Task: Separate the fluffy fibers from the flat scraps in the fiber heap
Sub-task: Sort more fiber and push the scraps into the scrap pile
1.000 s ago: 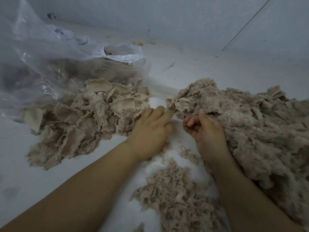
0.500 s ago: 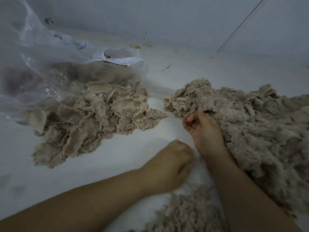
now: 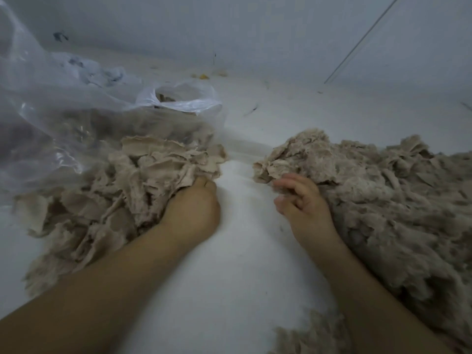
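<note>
A pile of flat beige scraps [image 3: 122,190] lies on the left of the white floor [image 3: 245,251]. My left hand [image 3: 194,208] sits at that pile's right edge, its curled fingers tucked into the scraps with the tips hidden. The big mixed fiber heap [image 3: 383,200] fills the right side. At the heap's near left edge rests my right hand [image 3: 304,203], fingers loosely curled, with nothing clearly held. A small tuft pile of fluffy fibers [image 3: 314,335] shows at the bottom, between my forearms.
A large clear plastic bag [image 3: 51,111] holding more fiber stands behind the scrap pile at the left. A pale wall [image 3: 255,26] closes the back, with small bits of debris [image 3: 203,76] along its foot.
My left hand has swung from the near fluffy pile up and left to the flat scrap pile. My right hand stays at the heap's edge, fingers slightly looser. The view has tilted up a little.
</note>
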The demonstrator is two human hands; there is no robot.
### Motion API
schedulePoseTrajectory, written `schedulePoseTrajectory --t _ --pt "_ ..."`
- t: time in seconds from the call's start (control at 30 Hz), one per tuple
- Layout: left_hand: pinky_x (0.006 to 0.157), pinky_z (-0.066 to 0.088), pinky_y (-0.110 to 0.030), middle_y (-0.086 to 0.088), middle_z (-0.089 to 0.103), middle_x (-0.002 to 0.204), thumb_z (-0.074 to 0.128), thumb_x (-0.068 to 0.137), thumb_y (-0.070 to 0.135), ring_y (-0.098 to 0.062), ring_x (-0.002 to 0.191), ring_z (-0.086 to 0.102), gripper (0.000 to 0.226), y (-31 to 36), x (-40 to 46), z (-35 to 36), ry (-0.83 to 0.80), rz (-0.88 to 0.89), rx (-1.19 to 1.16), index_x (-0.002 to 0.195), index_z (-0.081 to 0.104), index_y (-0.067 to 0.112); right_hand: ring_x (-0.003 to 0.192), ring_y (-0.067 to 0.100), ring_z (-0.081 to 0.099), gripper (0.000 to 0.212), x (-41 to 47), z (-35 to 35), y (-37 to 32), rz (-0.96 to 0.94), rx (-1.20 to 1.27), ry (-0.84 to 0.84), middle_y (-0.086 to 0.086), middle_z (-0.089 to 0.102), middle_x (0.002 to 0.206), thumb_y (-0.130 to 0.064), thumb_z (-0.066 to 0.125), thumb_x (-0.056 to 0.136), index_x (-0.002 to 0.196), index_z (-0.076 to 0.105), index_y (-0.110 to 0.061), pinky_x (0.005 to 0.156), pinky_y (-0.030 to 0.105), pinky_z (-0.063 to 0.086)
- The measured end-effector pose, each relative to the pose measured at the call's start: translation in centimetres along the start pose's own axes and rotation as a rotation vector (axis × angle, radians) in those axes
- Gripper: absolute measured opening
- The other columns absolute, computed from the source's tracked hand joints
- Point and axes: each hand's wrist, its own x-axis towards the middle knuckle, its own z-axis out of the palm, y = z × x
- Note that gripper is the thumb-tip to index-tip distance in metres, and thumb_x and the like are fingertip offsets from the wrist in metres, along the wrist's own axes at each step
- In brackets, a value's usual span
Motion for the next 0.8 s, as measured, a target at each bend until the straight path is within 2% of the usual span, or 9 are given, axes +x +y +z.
schedulePoseTrajectory --t 0.17,0.3,0.37,0.47,0.53,0.57,0.67,0.73,0.8 --pt "0.056 0.052 -0.043 -0.019 0.058 0.082 0.060 0.084 0.003 -0.038 0.068 0.060 0.007 -0.9 -0.2 -1.6 -0.036 0.210 0.006 0.077 0.059 0.002 0.055 0.003 0.057 0.049 0.3 0.8 -0.1 0.057 -0.407 -0.087 -0.026 0.004 0.158 -0.013 0.063 0.091 0.134 0.056 -0.035 0.061 0.005 0.043" --pt "0.064 0.044 -0.033 -0.008 0.057 0.099 0.050 0.084 0.004 -0.027 0.096 0.057 0.012 1.4 0.7 -2.0 -0.197 0.220 0.210 0.092 0.055 0.011 0.052 0.004 0.054 0.051 0.2 0.8 -0.5 0.081 -0.457 -0.058 -0.031 -0.009 0.158 -0.012 0.062 0.091 0.137 0.054 -0.032 0.056 0.008 0.045" --pt "0.061 0.037 -0.032 -0.007 0.054 0.095 0.048 0.085 -0.001 -0.026 0.096 0.057 0.014 2.8 1.6 -2.4 -0.255 0.167 0.279 0.082 0.047 0.013 0.055 0.003 0.056 0.050 0.4 0.7 -0.5 0.089 -0.496 -0.067 -0.022 -0.003 0.162 -0.013 0.063 0.090 0.137 0.055 -0.030 0.059 0.002 0.041" --pt "0.061 0.037 -0.034 -0.004 0.039 0.075 0.049 0.085 -0.003 -0.030 0.092 0.059 0.024 4.7 3.3 -2.3 -0.263 0.129 0.222 0.071 0.039 0.013 0.099 -0.003 0.055 0.048 0.7 0.7 -0.5 0.099 -0.584 -0.116 -0.003 0.034 0.156 -0.016 0.064 0.091 0.138 0.056 -0.017 0.075 -0.011 0.025" --pt "0.065 0.042 -0.036 -0.009 0.048 0.093 0.054 0.084 0.003 -0.032 0.097 0.056 0.012 5.6 4.6 -1.9 -0.182 0.149 0.090 0.093 0.050 0.011 0.113 0.007 0.057 0.045 0.7 0.7 -0.4 0.072 -0.559 -0.069 0.001 0.050 0.145 -0.013 0.067 0.088 0.133 0.060 -0.009 0.089 -0.005 0.025" --pt "0.072 0.046 -0.038 -0.012 0.048 0.108 0.056 0.083 0.006 -0.033 0.103 0.053 0.028 6.0 5.3 -1.3 -0.118 0.161 -0.004 0.110 0.048 0.008 0.114 0.014 0.059 0.043 0.7 0.8 -0.4 0.064 -0.529 -0.033 0.002 0.055 0.140 -0.010 0.067 0.087 0.129 0.063 -0.008 0.095 0.002 0.031" --pt "0.098 0.042 -0.045 -0.017 0.043 0.136 0.058 0.081 0.008 -0.034 0.123 0.043 0.064 6.9 7.2 0.4 -0.118 0.122 -0.386 0.140 0.035 0.005 0.093 0.016 0.066 0.026 0.3 0.9 -0.3 0.068 -0.405 0.056 0.002 0.071 0.109 -0.006 0.067 0.086 0.109 0.074 -0.014 0.087 0.028 0.052" --pt "0.086 0.041 -0.037 -0.018 0.057 0.120 0.055 0.081 0.005 -0.036 0.112 0.050 0.037 7.3 7.5 1.4 -0.084 0.098 -0.489 0.117 0.053 0.006 0.068 0.009 0.066 0.019 0.1 0.9 -0.1 0.109 -0.256 0.107 0.000 0.072 0.080 -0.006 0.066 0.088 0.090 0.073 -0.023 0.062 0.027 0.055" --pt "0.068 0.029 -0.033 -0.017 0.061 0.094 0.054 0.080 0.000 -0.035 0.092 0.051 0.014 7.6 6.8 2.1 0.002 0.127 -0.436 0.080 0.051 0.014 0.055 0.009 0.062 0.021 0.1 0.8 -0.1 0.120 -0.142 0.182 0.008 0.067 0.076 -0.005 0.065 0.089 0.087 0.066 -0.025 0.048 0.020 0.049"
